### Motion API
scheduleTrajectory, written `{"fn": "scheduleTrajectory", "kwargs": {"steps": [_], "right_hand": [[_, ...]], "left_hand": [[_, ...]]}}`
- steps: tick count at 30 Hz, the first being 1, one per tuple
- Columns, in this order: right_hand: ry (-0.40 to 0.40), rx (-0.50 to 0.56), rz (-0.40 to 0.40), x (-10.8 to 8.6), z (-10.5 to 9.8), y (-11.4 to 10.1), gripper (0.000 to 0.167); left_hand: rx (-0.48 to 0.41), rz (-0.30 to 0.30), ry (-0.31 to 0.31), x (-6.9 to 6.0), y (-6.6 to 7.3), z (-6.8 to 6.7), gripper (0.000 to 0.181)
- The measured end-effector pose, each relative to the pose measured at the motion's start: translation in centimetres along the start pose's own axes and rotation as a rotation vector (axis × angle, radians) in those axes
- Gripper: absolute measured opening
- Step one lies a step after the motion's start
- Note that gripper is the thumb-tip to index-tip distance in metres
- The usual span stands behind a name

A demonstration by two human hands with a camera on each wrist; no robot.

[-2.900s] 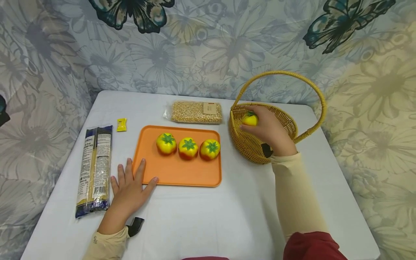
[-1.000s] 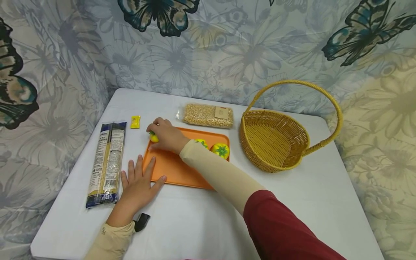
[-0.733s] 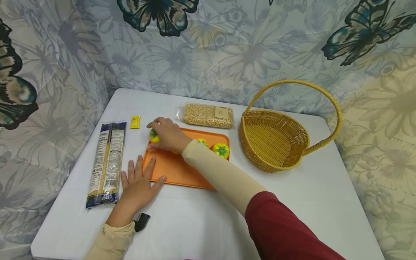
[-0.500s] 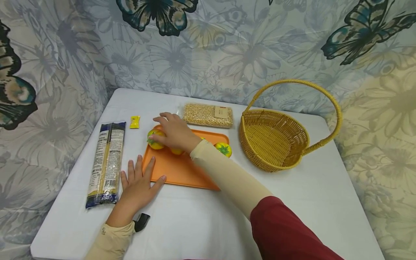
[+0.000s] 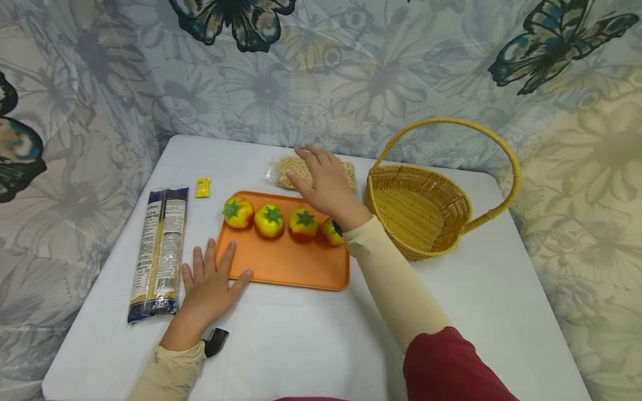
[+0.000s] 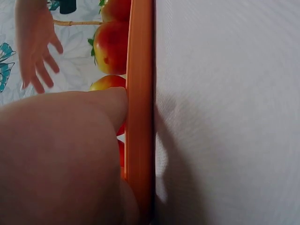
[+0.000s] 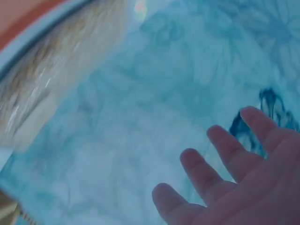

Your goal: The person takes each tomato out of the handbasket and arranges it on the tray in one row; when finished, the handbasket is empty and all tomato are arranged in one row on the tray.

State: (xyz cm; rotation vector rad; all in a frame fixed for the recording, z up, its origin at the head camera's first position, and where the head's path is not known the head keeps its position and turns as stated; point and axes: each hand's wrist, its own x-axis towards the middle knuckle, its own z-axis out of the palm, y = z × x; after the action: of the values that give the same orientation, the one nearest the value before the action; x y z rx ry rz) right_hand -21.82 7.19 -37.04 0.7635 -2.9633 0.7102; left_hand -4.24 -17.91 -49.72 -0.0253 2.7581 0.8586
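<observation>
My left hand (image 5: 208,292) lies with spread fingers at the front left corner of the orange tray (image 5: 291,267); in the left wrist view its thumb (image 6: 112,103) touches the tray's rim (image 6: 140,93). In a row along the tray's back half sit several yellow-red fruits with green leafy tops, among them the leftmost fruit (image 5: 238,212), tilted onto its side. The rightmost fruit (image 5: 332,233) is partly hidden by my right wrist. My right hand (image 5: 328,186), empty with fingers extended, is in the air over the clear bag of grains (image 5: 291,172), covering its middle.
A wicker basket (image 5: 418,214) with a tall arched handle stands right of the tray, with nothing inside. A long noodle packet (image 5: 159,253) lies at the left, and a small yellow wrapped sweet (image 5: 203,187) behind it. Patterned cloth (image 5: 371,78) hangs behind the white table (image 5: 311,340).
From the basket, my right hand carried a fruit to the tray's left end, released it there, and has moved back rightward, empty. My left hand has stayed at the tray's corner.
</observation>
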Motion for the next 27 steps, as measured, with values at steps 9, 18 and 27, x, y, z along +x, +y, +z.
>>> {"fn": "scheduleTrajectory", "kwargs": {"steps": [9, 18, 27], "right_hand": [[0.116, -0.016, 0.200, -4.1, -2.8, 4.0, 0.068], [0.168, -0.002, 0.316, -8.6, -2.2, 7.5, 0.067], [0.172, 0.021, 0.378, -11.3, -1.5, 7.8, 0.070]], "left_hand": [[-0.006, -0.004, -0.006, 0.2, -0.1, -0.3, 0.093], [-0.006, -0.021, -0.015, 0.1, 0.0, -0.5, 0.093], [0.015, -0.011, -0.020, -0.1, -0.5, -0.5, 0.095]]}}
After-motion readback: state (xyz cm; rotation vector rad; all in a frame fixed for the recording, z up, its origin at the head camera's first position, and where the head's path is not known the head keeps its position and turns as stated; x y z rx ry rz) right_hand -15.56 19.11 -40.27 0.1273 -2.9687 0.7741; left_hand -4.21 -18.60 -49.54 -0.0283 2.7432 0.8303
